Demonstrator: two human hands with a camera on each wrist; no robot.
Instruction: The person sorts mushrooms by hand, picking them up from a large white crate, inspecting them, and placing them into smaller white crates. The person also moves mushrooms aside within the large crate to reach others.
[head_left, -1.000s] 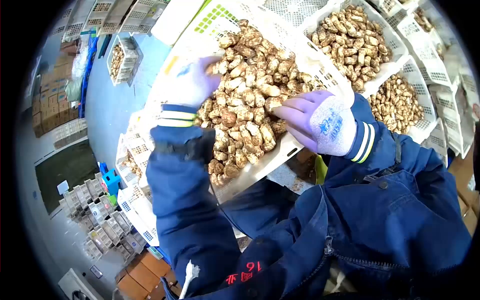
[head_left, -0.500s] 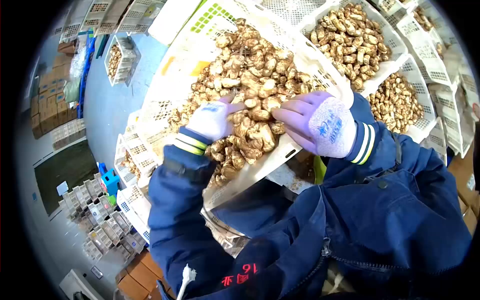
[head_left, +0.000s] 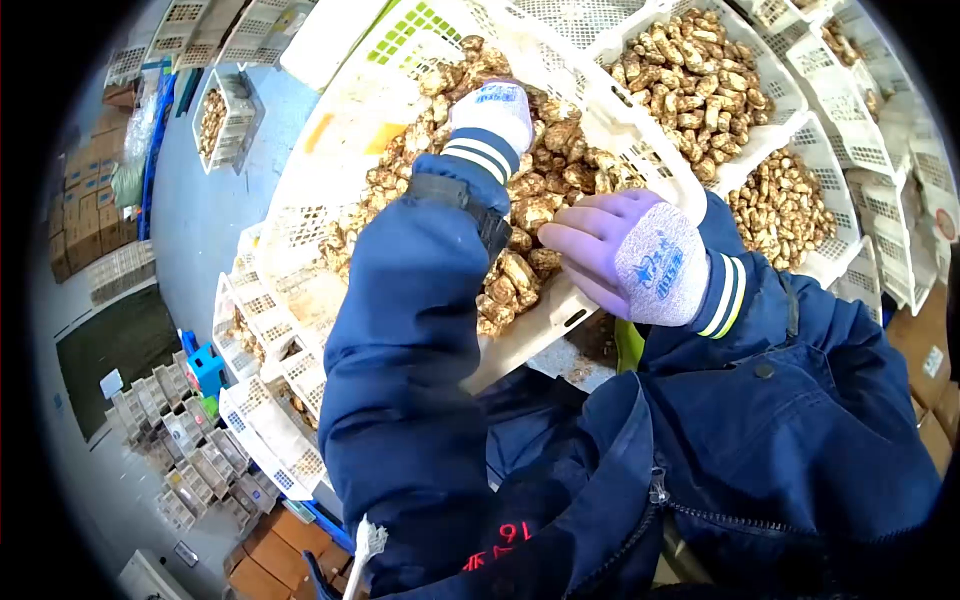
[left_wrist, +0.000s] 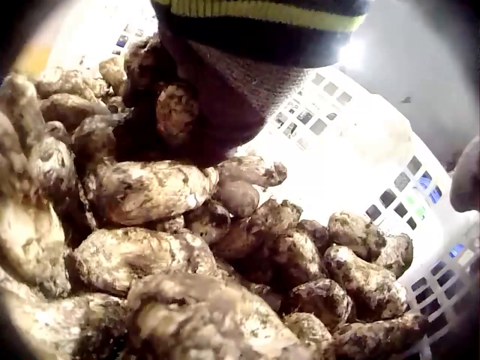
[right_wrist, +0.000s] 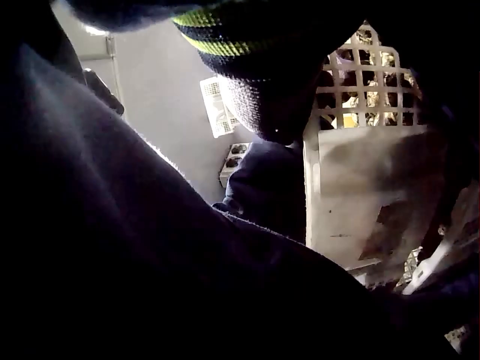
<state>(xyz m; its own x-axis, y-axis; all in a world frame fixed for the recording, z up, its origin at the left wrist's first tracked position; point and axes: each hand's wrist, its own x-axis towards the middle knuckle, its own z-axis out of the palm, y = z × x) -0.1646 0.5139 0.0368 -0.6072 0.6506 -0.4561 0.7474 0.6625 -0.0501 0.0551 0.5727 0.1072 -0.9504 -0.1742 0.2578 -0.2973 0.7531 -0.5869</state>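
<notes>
A large white plastic basket [head_left: 300, 255] holds a heap of stubby, brown-and-white mottled mushrooms [head_left: 530, 285]. My left hand [head_left: 495, 110], in a pale lilac knit glove, reaches down into the far part of the heap. In the head view its fingers are hidden below the wrist. The left wrist view shows the glove [left_wrist: 259, 82] dark among the pieces, with one mushroom [left_wrist: 178, 112] right beside it; I cannot tell whether it grips that piece. My right hand [head_left: 650, 255] lies with straight, purple-coated fingers [head_left: 585, 235] over the near right rim, fingertips at the heap.
More white crates stand behind on the right, one with larger mushrooms [head_left: 695, 90] and one with smaller ones [head_left: 785, 205]. Stacked crates [head_left: 265, 430] stand to the left. A separate crate [head_left: 215, 125] sits on the blue-grey floor. An orange patch [head_left: 385, 137] shows inside the basket.
My left hand first came from the basket's left side to the near middle of the heap, then went far and right into its upper part. The right hand has stayed nearly still.
</notes>
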